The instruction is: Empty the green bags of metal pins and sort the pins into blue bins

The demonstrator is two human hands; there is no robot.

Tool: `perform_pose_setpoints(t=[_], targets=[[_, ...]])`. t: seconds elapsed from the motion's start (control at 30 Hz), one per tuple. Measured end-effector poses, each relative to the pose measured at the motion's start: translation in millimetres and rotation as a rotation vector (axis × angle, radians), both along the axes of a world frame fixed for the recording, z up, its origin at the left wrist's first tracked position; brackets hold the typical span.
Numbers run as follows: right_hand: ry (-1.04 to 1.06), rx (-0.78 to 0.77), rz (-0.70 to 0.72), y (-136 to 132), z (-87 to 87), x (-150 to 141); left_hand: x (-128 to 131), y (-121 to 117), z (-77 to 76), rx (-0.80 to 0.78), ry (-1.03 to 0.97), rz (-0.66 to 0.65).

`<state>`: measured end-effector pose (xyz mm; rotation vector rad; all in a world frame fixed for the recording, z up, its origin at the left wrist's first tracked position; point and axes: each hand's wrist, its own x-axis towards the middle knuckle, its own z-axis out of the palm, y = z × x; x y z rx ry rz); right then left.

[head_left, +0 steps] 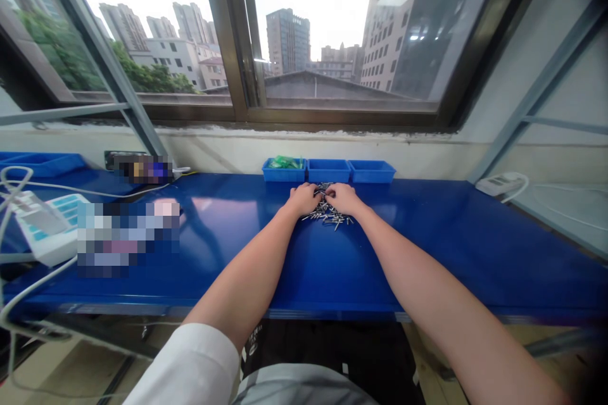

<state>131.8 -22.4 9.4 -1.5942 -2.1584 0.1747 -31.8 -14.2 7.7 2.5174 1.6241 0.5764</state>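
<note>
A heap of small silver metal pins lies on the blue table near its far edge. My left hand and my right hand rest on top of the heap, side by side, knuckles up. Both have their fingers curled down into the pins, and what the fingertips hold is too small to make out. Just behind the hands stand three small blue bins in a row: the left bin holds green parts, the middle bin and the right bin show no contents.
A white device with cables sits at the table's left end, beside blurred patches. Another blue tray lies far left. A white power strip rests at the right by the wall. A window runs behind the table.
</note>
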Motion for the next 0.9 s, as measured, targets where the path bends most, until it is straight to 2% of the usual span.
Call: perform_pose_setpoints(t=[0.53, 0.73, 0.9], targets=[[0.03, -0.013, -0.027, -1.9, -0.3, -0.2, -0.2, -1.4, 1.7, -0.002, 0.011, -0.013], [0.02, 0.02, -0.029, -2.2, 0.4, -3.1, -0.6, -1.4, 2.2, 0.067, -0.026, -0.062], [0.105, 0.081, -0.04, -3.7, 2.4, -3.7, -0.6, -1.0, 6.8, 0.167, -0.138, -0.105]])
